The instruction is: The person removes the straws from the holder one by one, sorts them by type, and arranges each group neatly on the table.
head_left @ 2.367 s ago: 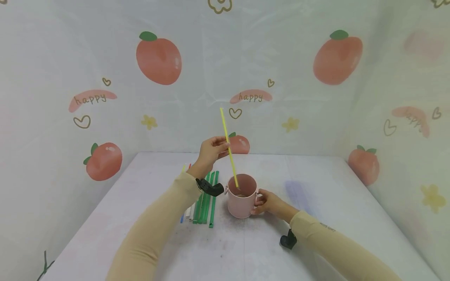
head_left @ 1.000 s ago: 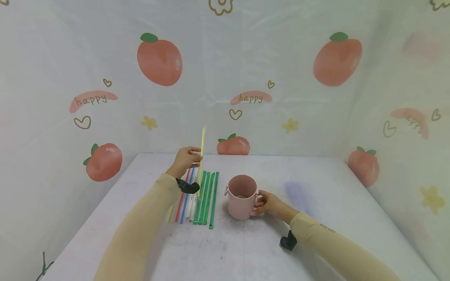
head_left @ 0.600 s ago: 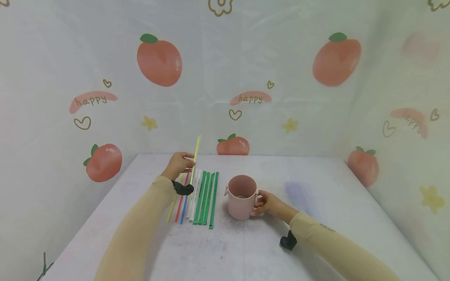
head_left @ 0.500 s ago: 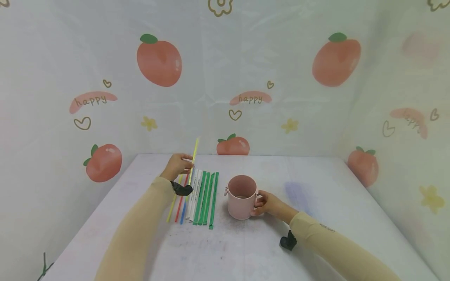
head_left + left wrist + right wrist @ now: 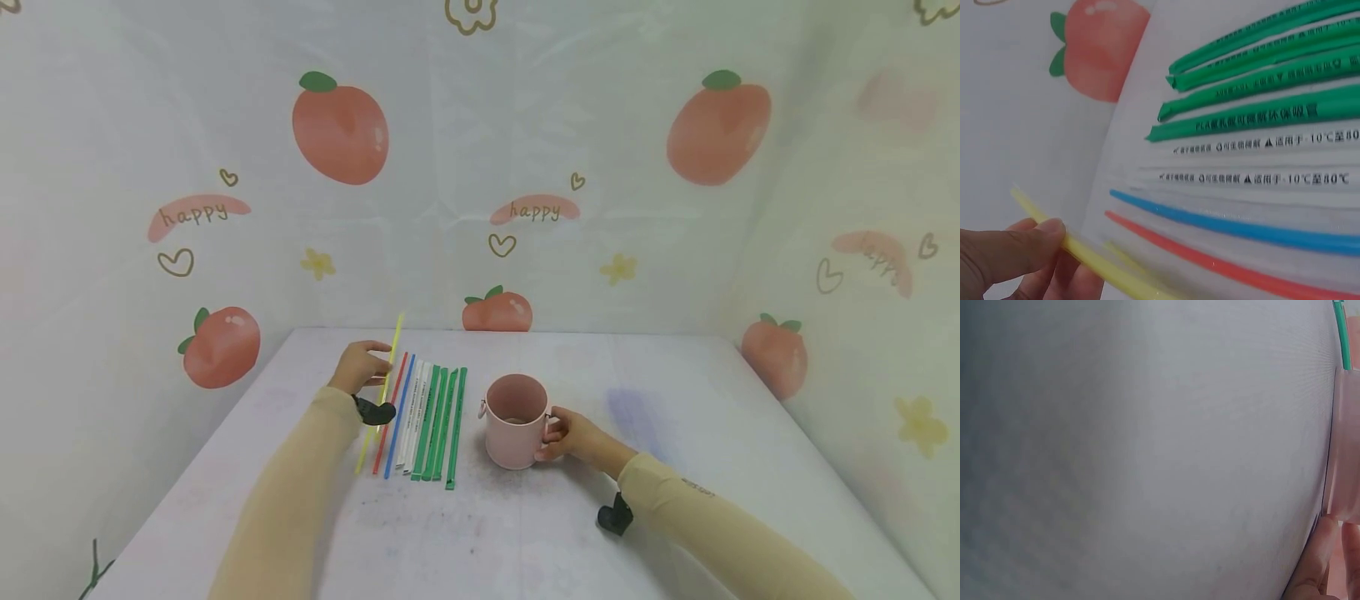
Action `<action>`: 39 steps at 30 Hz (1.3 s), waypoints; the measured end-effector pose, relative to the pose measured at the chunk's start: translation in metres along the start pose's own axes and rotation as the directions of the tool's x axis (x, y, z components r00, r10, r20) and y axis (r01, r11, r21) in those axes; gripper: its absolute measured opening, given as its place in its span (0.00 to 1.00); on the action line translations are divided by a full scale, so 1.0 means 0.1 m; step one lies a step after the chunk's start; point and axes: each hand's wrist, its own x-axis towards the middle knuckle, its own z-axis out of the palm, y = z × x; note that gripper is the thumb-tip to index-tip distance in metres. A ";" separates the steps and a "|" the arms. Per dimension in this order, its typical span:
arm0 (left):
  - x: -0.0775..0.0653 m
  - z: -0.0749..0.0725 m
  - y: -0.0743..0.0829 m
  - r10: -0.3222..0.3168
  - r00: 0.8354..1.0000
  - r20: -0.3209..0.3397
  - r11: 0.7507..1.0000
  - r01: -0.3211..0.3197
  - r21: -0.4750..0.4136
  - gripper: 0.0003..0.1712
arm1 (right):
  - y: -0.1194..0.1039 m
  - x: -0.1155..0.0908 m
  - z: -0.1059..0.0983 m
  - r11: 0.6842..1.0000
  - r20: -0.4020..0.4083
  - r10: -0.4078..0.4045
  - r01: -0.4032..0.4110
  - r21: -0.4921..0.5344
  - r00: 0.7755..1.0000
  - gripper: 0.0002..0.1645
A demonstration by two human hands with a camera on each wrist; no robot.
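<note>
In the head view my left hand pinches a yellow drinking straw between thumb and fingers near its upper part. The held straw has a clear wrapper and tilts over a second yellow straw on the table. Beside these lie a red straw and a blue straw, then white-wrapped straws and several green-wrapped straws, all in a row. My right hand holds the handle of a pink mug, which stands upright on the table.
A white table carries the straws left of the mug. Behind it hangs a pale backdrop printed with red fruit. A small ring hangs on the mug's left side.
My left hand has carried the yellow straw from over the mug leftward and down, past the green, white, blue and red straws, to the row's left end. My right hand stays at the mug handle.
</note>
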 end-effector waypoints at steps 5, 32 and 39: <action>0.03 -0.06 -0.07 -0.039 0.999 -0.006 0.999 0.039 0.013 0.27 | 0.01 0.00 -0.01 1.000 -0.008 0.006 -0.006 -0.001 1.000 0.56; 0.00 -0.16 -0.33 -0.136 0.990 -0.032 0.978 0.139 0.158 0.25 | -0.01 -0.02 0.01 1.000 -0.003 -0.015 0.015 -0.001 1.000 0.56; 0.01 -0.14 -0.40 -0.156 0.986 -0.052 0.964 0.164 0.208 0.24 | 0.00 -0.01 0.00 1.000 0.006 -0.021 0.021 0.011 1.000 0.56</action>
